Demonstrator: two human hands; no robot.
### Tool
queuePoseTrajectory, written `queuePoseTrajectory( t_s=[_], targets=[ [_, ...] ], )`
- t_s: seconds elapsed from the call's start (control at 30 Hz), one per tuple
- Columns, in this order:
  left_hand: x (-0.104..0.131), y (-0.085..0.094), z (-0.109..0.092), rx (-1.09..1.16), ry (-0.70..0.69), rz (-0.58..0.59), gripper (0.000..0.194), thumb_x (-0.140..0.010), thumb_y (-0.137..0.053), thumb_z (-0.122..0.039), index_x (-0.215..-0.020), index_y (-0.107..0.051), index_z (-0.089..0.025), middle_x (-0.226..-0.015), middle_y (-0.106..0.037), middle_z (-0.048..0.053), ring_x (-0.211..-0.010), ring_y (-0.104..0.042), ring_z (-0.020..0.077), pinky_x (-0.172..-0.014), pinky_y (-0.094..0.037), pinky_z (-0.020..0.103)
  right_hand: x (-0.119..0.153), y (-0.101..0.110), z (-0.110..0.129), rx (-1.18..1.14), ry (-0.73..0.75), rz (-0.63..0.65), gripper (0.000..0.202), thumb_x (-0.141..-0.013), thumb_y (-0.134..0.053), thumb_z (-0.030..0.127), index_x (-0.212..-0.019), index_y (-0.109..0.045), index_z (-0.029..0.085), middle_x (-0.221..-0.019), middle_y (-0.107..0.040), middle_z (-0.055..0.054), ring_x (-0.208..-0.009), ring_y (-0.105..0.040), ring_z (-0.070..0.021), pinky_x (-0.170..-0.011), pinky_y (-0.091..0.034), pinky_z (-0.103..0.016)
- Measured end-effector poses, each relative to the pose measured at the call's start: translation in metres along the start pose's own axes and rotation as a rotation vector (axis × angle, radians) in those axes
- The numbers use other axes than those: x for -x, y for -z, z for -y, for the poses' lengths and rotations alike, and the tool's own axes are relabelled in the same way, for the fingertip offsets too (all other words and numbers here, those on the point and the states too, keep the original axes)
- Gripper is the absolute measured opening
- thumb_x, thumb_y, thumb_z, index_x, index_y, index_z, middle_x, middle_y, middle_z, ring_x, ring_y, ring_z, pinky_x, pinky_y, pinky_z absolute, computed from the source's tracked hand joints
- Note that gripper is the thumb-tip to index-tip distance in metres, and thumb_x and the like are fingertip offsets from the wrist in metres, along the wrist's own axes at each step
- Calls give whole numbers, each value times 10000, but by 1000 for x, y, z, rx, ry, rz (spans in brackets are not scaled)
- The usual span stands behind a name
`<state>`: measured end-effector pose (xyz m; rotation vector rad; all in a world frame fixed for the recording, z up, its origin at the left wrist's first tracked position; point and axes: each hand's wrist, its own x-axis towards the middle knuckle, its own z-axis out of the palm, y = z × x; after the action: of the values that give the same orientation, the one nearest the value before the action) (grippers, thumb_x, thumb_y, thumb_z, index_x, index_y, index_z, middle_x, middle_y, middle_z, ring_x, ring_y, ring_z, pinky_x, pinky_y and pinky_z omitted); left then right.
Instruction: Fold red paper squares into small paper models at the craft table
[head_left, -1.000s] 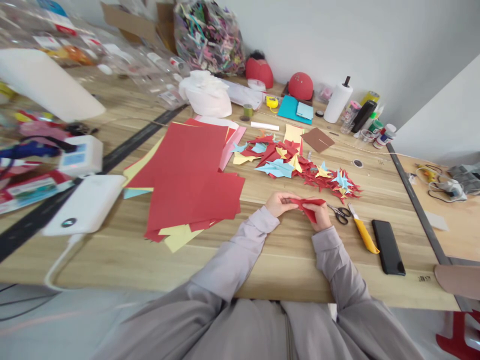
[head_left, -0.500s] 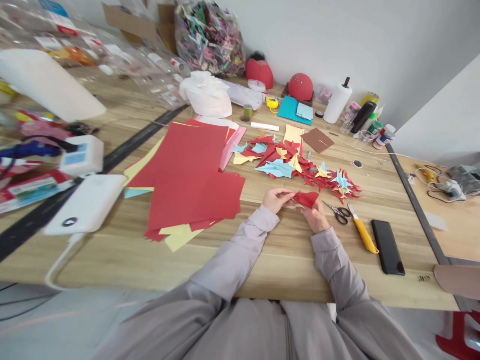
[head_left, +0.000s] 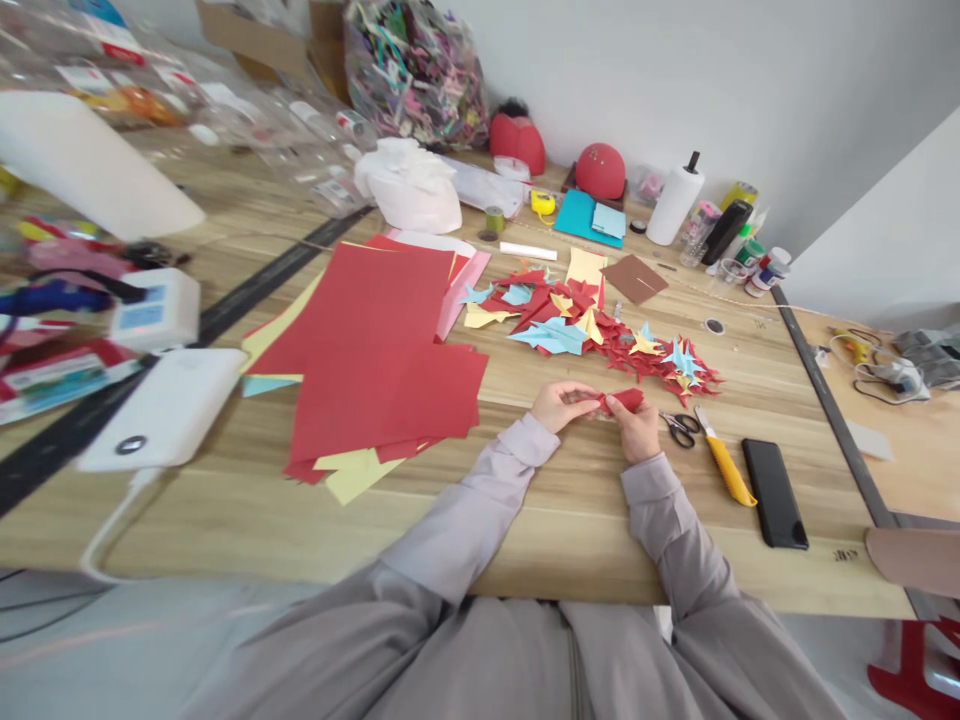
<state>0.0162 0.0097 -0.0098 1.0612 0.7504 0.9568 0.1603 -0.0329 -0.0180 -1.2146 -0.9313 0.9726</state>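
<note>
A small folded piece of red paper [head_left: 627,399] is held between my two hands, just above the table's front half. My left hand [head_left: 562,405] pinches its left end between thumb and fingers. On the right, my right hand [head_left: 636,428] grips it with the thumb on top; the fingers below are partly hidden. Just beyond my hands lies a heap of folded paper pieces [head_left: 551,337], mostly red with some blue and yellow. Black-handled scissors [head_left: 681,430] rest beside my right hand, and a yellow utility knife [head_left: 727,468] lies to their right.
Large red paper sheets [head_left: 375,350] are stacked to the left, over yellow and blue ones. A black phone [head_left: 775,494] sits at the right. A white power bank [head_left: 161,410] with a cable lies far left. Brown paper [head_left: 635,279] and a white bottle [head_left: 675,205] stand farther back.
The red paper has turned from a broad, raised flap to a flatter, narrower shape. My right thumb has come onto its top. Both hands still hold it.
</note>
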Motion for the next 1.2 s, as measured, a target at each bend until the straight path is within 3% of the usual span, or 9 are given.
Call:
queuePoseTrajectory(
  t_s=[0.23, 0.33, 0.67, 0.77, 0.93, 1.2],
  targets=[
    [-1, 1, 4, -100, -17, -39, 330, -543, -811, -381, -713, -694, -123, -566, -671, 24, -490, -606, 139, -554, -514, 283, 3, -2, 6, 35, 30, 72, 200, -620, -782, 366, -647, -694, 188, -714, -704, -17, -652, -616, -154, -652, -499, -291],
    [0, 1, 2, -117, -27, -56, 313, -538, -811, -372, -679, -681, -124, -495, -628, 5, -436, -562, 117, -496, -474, 255, 3, -2, 6, 48, 12, 95, 197, -626, -786, 346, -593, -680, 183, -631, -683, -7, -597, -599, -141, -619, -482, -278],
    [3, 3, -9, -126, -15, 87, 322, -561, -788, -408, -630, -671, -116, -432, -594, -4, -380, -507, 88, -445, -390, 222, 5, -2, 3, -19, -53, 84, 232, -626, -790, 352, -577, -654, 171, -531, -641, 16, -491, -536, -104, -531, -434, -240],
    [2, 3, -8, -111, 16, 50, 320, -538, -800, -396, -634, -680, -115, -454, -613, 5, -380, -513, 96, -442, -407, 234, 5, -3, 3, 9, -19, 81, 223, -631, -786, 351, -589, -661, 171, -555, -651, 8, -525, -556, -115, -560, -450, -248],
    [0, 2, -3, 12, 60, -108, 359, -464, -838, -381, -663, -691, -120, -493, -631, 5, -435, -557, 119, -494, -476, 269, 2, -1, -1, -39, 3, -4, 242, -650, -771, 368, -585, -640, 174, -546, -635, 13, -523, -549, -114, -575, -456, -260],
    [-1, 8, -2, 108, 60, -57, 357, -497, -828, -400, -670, -688, -121, -522, -647, 7, -485, -590, 122, -559, -513, 274, 0, -1, -2, -72, -34, 6, 271, -635, -767, 409, -623, -639, 170, -562, -637, 7, -529, -554, -126, -577, -463, -281]
  ],
)
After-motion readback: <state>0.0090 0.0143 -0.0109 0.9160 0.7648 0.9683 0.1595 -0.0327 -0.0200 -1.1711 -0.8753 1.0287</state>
